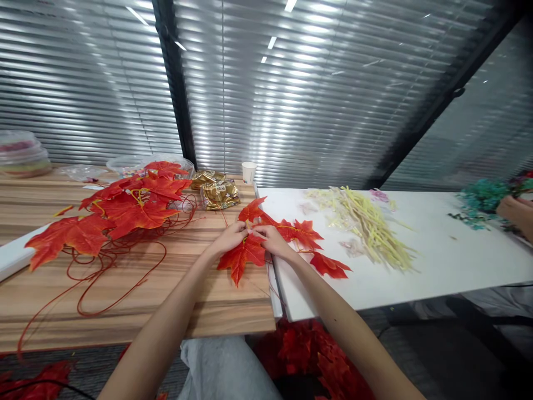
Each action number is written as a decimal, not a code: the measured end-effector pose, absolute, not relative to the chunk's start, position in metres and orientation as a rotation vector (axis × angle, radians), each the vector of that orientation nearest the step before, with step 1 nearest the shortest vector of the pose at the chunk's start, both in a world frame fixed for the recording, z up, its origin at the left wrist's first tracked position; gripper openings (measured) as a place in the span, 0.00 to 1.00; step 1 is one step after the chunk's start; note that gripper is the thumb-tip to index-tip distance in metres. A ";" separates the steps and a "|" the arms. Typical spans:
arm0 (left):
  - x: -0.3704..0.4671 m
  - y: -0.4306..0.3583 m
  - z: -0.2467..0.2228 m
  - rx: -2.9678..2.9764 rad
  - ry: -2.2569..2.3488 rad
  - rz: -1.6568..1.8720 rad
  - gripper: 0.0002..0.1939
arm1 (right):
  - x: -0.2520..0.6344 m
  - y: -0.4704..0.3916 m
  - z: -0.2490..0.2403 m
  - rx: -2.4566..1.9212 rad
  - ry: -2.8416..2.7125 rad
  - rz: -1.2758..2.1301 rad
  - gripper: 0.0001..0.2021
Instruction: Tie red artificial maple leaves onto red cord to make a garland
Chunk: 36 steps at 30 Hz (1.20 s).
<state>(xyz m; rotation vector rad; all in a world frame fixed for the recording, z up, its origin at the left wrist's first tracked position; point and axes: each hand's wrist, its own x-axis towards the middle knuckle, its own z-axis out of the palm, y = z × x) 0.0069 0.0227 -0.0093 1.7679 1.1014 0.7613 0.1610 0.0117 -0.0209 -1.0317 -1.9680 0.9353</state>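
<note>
Where the wooden table meets the white one, my left hand [232, 235] and my right hand [271, 239] come together over artificial red maple leaves [244, 256]. Both hands have their fingers pinched at the yellow stems of the leaves. More leaves [306, 234] of the same strand trail to the right onto the white table. The exact spot between my fingertips is too small to make out. On the left lies a heap of red maple leaves [135, 211] with tangled red cord [102, 266] beneath it.
Gold packets [220, 195] and a paper cup [249, 173] stand at the back. Yellow strips [375, 228] lie on the white table [437, 266]. At far right another person's hand [516, 214] is beside teal flowers [483, 203]. Red leaves [308, 355] fill the space below.
</note>
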 end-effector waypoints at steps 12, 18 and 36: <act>0.006 0.026 -0.015 1.763 1.059 0.780 0.11 | 0.161 0.010 -0.018 -1.035 -1.966 0.954 0.19; 0.006 0.027 -0.014 1.843 1.109 0.753 0.08 | 0.162 0.010 -0.019 -1.011 -2.037 0.858 0.16; 0.008 0.026 -0.012 1.911 1.152 0.747 0.08 | 0.162 0.009 -0.014 -1.032 -2.093 0.779 0.18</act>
